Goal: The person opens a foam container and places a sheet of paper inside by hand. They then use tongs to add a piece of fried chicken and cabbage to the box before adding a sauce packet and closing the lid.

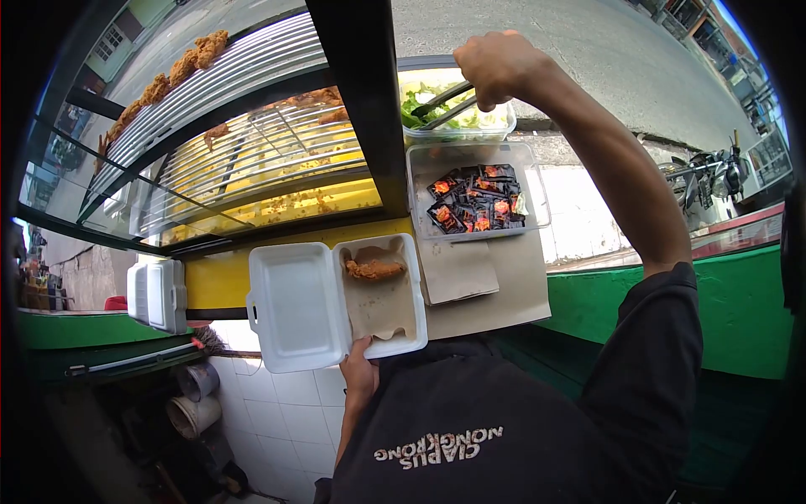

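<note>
Tongs [443,99], dark metal, sit clenched in right hand [501,71], tips indistinct against green lettuce [411,105]; left hand [361,374], fingers half-hidden, grips white foam box [298,290].

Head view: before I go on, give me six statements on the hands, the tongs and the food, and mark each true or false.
1. The right hand holds the tongs. True.
2. The left hand holds the near edge of the foam box. True.
3. The foam box is closed. False: it lies open.
4. Its right half, as seen here, is empty. False: fried chicken lies there on brown paper.
5. Black sachets lie in a clear tub. True.
6. The tongs reach into that clear tub. False: they are at the lettuce.
</note>
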A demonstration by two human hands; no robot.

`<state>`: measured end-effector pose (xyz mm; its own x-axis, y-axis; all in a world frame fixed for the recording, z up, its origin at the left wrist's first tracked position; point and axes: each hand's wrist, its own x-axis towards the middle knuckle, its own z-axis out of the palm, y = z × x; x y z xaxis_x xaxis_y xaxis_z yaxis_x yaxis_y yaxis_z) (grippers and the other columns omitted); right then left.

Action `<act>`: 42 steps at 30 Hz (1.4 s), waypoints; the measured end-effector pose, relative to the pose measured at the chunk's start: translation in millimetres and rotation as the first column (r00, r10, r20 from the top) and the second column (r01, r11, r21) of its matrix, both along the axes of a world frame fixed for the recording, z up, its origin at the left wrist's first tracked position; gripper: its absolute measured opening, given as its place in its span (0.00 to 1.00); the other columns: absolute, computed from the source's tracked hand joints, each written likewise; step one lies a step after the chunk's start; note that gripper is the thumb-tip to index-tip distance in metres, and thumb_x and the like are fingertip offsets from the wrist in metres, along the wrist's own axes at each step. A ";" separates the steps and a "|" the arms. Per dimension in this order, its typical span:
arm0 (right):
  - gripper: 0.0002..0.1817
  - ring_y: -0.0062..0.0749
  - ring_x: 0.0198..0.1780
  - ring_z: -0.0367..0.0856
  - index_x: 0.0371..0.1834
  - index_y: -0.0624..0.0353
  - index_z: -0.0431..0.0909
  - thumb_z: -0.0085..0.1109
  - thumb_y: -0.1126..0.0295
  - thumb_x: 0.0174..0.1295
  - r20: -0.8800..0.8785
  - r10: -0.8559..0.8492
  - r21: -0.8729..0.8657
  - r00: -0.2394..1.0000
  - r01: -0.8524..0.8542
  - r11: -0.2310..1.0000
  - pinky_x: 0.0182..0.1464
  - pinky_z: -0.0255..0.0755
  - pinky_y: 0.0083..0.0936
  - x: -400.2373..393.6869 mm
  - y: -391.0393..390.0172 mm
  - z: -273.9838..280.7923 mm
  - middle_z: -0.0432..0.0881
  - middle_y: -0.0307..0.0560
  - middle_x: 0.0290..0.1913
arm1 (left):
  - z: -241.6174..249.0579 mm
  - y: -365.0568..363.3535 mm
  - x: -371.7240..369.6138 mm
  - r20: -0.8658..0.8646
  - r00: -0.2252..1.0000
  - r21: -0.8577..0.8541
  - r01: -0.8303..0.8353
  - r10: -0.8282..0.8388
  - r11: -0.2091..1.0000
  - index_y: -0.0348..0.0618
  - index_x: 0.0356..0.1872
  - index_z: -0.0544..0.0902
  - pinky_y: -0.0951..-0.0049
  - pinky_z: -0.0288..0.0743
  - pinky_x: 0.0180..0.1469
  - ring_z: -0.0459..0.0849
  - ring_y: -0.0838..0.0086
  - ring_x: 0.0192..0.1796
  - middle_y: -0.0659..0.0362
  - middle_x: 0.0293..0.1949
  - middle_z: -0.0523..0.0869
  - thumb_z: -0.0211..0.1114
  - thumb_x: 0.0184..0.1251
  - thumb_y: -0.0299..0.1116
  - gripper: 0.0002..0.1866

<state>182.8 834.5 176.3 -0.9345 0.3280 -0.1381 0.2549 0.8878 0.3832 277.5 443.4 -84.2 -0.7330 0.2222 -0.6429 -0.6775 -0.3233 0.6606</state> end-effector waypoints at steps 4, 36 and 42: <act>0.18 0.44 0.43 0.86 0.40 0.58 0.84 0.69 0.71 0.41 0.018 -0.088 -0.013 0.996 0.088 0.996 0.45 0.79 0.35 8.8 -7.1 21.9 0.85 0.51 0.38 | 20.4 10.2 -0.4 0.003 1.000 0.042 0.002 -0.002 0.999 0.37 0.46 0.77 0.73 0.76 0.49 0.81 0.73 0.44 0.58 0.41 0.81 0.61 0.63 0.22 0.11; 0.25 0.34 0.28 0.78 0.46 0.69 0.84 0.70 0.63 0.47 -0.272 -0.453 -0.645 0.849 0.189 0.741 0.35 0.70 0.33 179.2 -7.7 59.4 0.85 0.55 0.30 | 23.7 22.3 -5.8 -0.006 0.991 0.093 0.133 -0.133 0.987 0.32 0.63 0.68 0.66 0.73 0.63 0.78 0.66 0.59 0.51 0.58 0.77 0.59 0.70 0.33 0.24; 0.22 0.35 0.24 0.80 0.45 0.69 0.84 0.69 0.69 0.45 -0.041 -0.225 -0.765 0.974 0.114 0.633 0.30 0.71 0.27 191.0 -45.8 43.8 0.84 0.54 0.29 | 32.2 28.7 -4.1 -0.022 0.993 0.108 0.119 -0.118 0.987 0.35 0.59 0.74 0.74 0.71 0.60 0.78 0.74 0.56 0.56 0.54 0.80 0.57 0.73 0.35 0.19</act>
<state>373.8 788.7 220.1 -0.8997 0.3154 -0.3019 0.4254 0.7888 -0.4436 273.4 472.1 -52.1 -0.7068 0.3761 -0.5992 -0.7055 -0.3117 0.6365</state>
